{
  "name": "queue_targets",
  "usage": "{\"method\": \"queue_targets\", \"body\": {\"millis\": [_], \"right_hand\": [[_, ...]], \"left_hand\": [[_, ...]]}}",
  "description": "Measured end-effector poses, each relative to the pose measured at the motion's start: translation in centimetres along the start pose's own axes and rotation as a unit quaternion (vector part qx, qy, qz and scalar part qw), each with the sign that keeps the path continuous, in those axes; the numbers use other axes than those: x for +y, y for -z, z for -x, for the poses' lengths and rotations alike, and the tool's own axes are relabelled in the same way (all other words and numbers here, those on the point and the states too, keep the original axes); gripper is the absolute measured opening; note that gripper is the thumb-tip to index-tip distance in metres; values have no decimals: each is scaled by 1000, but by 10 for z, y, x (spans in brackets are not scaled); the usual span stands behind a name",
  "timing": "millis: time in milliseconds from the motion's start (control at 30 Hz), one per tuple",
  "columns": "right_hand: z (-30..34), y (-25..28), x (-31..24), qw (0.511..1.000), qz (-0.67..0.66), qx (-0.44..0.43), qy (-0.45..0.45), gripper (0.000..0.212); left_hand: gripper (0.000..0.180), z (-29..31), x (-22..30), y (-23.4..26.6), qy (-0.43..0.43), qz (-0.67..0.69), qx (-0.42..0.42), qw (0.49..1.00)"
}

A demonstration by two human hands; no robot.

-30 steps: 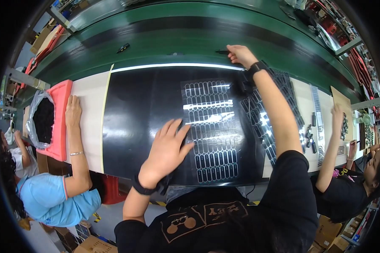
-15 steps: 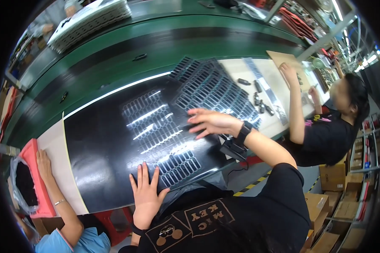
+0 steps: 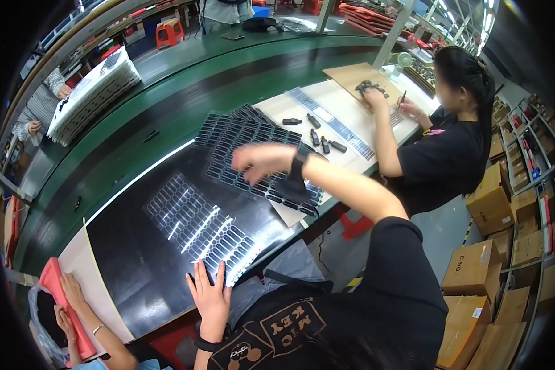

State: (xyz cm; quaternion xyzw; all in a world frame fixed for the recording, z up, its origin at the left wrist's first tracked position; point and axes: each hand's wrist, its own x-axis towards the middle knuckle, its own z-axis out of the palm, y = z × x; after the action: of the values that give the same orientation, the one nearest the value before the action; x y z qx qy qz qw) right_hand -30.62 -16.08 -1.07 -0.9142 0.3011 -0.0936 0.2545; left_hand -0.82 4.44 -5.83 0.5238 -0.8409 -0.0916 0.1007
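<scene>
My left hand lies with its fingers stretched out at the near edge of a clear sheet that carries rows of rounded, elongated shapes. This sheet lies on the black mat and reflects the overhead light. My right hand hangs over the pile of similar sheets to the right, and motion blurs its fingers. Whether it holds anything cannot be made out. A dark object sits below my right wrist, partly covering the pile's near end.
Several small black devices and a narrow clear strip lie on the pale board to the right. A co-worker handles dark parts over a brown board. At left, another person's hands touch a red tray. A green conveyor runs behind.
My view has swung to the right and up. My right hand has moved from over the single sheet to over the pile. My left hand stays at the sheet's near edge.
</scene>
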Motion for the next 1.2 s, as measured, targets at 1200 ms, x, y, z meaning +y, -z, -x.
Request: {"method": "queue_targets", "body": {"millis": [1200], "right_hand": [[8, -106, -156, 959, -154, 225, 80, 16]], "left_hand": [[13, -7, -38, 16, -89, 321, 250, 909]]}}
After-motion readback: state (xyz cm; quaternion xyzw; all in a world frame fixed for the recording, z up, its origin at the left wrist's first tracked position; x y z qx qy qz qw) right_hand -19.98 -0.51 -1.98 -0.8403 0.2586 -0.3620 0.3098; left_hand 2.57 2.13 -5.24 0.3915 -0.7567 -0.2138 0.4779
